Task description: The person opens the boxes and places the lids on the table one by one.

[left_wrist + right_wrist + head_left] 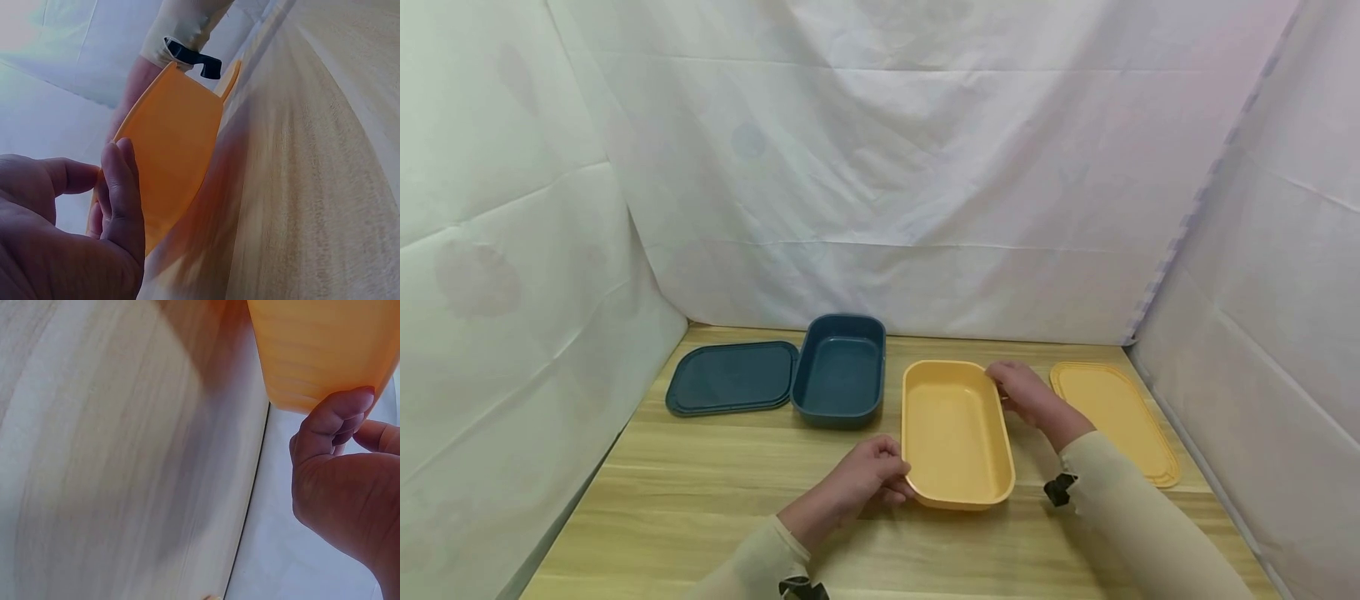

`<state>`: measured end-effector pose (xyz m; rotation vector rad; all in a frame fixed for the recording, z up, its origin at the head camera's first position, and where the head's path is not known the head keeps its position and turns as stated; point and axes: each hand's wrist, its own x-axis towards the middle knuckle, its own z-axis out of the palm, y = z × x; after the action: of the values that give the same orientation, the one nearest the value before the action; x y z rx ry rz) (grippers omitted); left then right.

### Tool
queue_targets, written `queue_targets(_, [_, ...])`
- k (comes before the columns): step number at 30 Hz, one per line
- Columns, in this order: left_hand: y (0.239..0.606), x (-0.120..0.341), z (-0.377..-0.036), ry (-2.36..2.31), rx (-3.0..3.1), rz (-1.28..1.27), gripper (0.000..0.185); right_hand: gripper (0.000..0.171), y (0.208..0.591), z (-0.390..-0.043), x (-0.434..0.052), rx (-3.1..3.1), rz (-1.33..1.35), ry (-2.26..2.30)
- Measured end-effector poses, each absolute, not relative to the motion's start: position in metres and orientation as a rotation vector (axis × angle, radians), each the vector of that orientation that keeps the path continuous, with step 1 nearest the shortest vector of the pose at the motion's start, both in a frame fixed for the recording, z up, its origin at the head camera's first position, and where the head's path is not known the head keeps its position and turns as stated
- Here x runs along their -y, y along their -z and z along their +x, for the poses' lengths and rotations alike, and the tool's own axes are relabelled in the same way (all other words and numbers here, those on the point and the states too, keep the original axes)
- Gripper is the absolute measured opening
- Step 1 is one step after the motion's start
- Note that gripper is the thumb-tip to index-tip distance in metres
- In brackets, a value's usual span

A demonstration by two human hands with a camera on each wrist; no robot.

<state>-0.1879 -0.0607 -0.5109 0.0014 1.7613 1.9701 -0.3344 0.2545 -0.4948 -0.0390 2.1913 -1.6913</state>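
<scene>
Currently the yellow container (955, 433) sits open-side up on the wooden table (700, 492), just right of centre and near the front edge, long axis running from 12 to 6 o'clock. I read it as held at two opposite corners. The left hand (865, 479) has fingers curled against the rim at the container's 7 o'clock corner; the left wrist view shows the fingertips (119, 181) on the outer wall with the thumb apart on the other side, so I log this as a pinch on the wall. The right hand (1026, 392) grasps the rim at the 1 o'clock corner, and the right wrist view shows the fingers (340, 422) bent against the container's wall, thumb side hidden. A diagonal hold of this kind would steady the tub against both twist and slide, which I judge to be the reason for it. Whether the base is resting fully on the table or slightly raised, I cannot tell. At the container's 3 o'clock, beyond the right forearm, the yellow lid (1116, 421) lies flat, near but apart. At 10 o'clock stands the blue container (840, 371), also open and upright, just beside the yellow one without clear contact. The blue lid (732, 379) lies flat further left, its edge meeting or slightly under the blue tub. Each lid lies on its tub's outer side. White cloth (880, 167) encloses the table on three sides.
</scene>
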Motion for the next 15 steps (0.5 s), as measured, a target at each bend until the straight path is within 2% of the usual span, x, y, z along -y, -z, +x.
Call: queue_targets(15, [0.5097, 0.0554, -0.1979, -1.952, -1.813, 0.006, 0.010, 0.021, 0.4905, -0.3446, -0.2620, -2.231, -0.023, 1.659])
